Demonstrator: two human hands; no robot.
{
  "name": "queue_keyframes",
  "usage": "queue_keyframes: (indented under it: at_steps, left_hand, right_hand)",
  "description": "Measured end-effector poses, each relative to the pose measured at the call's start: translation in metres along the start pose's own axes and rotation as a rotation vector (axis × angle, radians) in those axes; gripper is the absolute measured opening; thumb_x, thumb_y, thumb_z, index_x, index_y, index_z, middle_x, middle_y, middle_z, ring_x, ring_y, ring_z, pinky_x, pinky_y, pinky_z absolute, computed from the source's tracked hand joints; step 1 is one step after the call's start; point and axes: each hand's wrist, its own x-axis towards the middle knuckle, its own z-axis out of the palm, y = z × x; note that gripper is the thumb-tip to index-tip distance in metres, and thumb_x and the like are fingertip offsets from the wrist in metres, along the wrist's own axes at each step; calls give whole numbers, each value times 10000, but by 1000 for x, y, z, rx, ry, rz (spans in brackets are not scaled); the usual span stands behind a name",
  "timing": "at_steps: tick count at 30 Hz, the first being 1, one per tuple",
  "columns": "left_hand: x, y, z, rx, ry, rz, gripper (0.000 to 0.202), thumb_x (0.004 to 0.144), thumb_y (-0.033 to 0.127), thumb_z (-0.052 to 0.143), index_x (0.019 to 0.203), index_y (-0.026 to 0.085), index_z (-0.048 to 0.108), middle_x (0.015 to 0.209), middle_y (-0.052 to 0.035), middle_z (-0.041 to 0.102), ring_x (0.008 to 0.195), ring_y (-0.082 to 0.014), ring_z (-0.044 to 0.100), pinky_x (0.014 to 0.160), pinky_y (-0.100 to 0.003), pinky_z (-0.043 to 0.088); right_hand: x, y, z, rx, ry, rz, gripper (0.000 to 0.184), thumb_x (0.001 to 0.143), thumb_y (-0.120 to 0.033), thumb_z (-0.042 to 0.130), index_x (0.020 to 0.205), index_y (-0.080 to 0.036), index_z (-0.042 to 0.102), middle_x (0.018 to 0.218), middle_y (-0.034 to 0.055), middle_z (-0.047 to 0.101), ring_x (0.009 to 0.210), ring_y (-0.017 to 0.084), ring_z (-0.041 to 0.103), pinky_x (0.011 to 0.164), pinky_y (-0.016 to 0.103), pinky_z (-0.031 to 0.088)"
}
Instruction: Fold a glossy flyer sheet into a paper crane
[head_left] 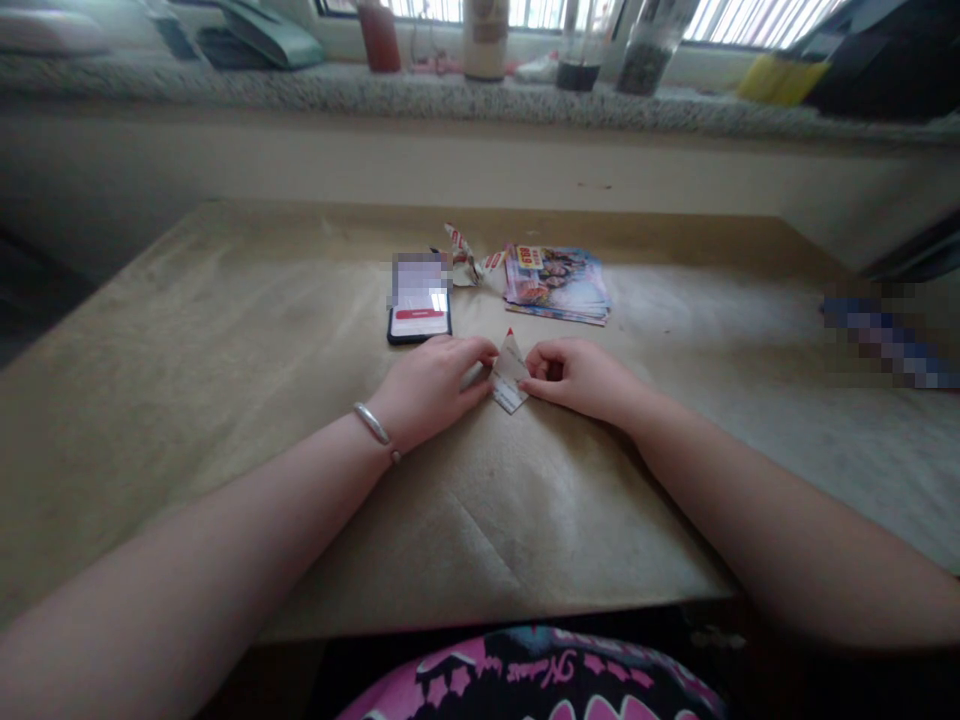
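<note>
Nearest on my feed is a pink-and-black shirt [532, 680] at the bottom edge, with the brown-papered bench [570, 530] running out ahead of it. Both forearms reach forward and meet near the middle of the bench. The left hand [435, 385], with a silver bangle [373, 423] on its wrist, is closed in a pinch on one side of a small folded paper [510, 372]. The right hand [577, 378] pinches the other side, its fingertips on the paper's edge. That paper is a printed triangle with a red tip, held just above the bench between the two hands. Just beyond the left hand lies a phone [420, 298], its screen lit and partly pixelated. Farther on are a stack of glossy flyers [556, 285] and, touching its left side, a folded paper piece [465, 255]. Off to the right sits a blurred blue strip [889, 335], which I can't make out well; it may be a pen or a packet. Past the bench's far edge, a granite sill [420, 95] holds jars and bottles [577, 50] beneath a barred window [750, 20].
</note>
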Motion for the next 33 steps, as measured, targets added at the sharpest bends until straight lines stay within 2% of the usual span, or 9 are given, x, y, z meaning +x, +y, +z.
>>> queue_keyframes:
  at_steps: [9, 15, 23, 28, 33]
  left_hand:
    - [2, -1, 2, -107, 28, -22, 385, 838, 299, 646, 1194, 175, 566, 1074, -64, 688, 1007, -217, 618, 912, -371, 497]
    - [4, -1, 2, -130, 43, -12, 205, 858, 292, 615, 1011, 156, 635, 1082, -79, 647, 1004, -203, 601, 920, -358, 491]
    - [11, 0, 5, -136, 58, -82, 125, 839, 238, 632, 922, 146, 639, 922, -54, 636, 866, -181, 586, 845, -338, 488]
    - [15, -6, 9, -133, 55, -71, 58, 821, 189, 640, 852, 139, 636, 884, -50, 641, 850, -180, 581, 816, -326, 482]
    - [15, -15, 12, -177, 48, 8, 60, 815, 185, 667, 852, 139, 655, 952, -65, 671, 899, -181, 602, 847, -324, 486]
  right_hand:
    - [1, -3, 2, 0, 42, -49, 139, 750, -291, 646, 686, -202, 561, 644, -31, 561, 584, 110, 474, 554, 253, 347]
    - [2, -3, 4, 60, 96, -21, 105, 759, -288, 624, 711, -198, 601, 602, -38, 550, 556, 107, 473, 537, 251, 353]
    - [5, -1, 8, -37, 135, -46, 102, 773, -300, 623, 735, -207, 605, 656, -28, 593, 584, 110, 486, 557, 254, 343]
    - [7, 1, 8, -85, 121, -90, 87, 771, -283, 624, 742, -205, 600, 678, -25, 588, 591, 106, 476, 553, 245, 323]
    - [10, 4, 4, -84, 81, -181, 97, 758, -268, 637, 719, -197, 585, 664, -30, 554, 571, 96, 453, 565, 239, 340]
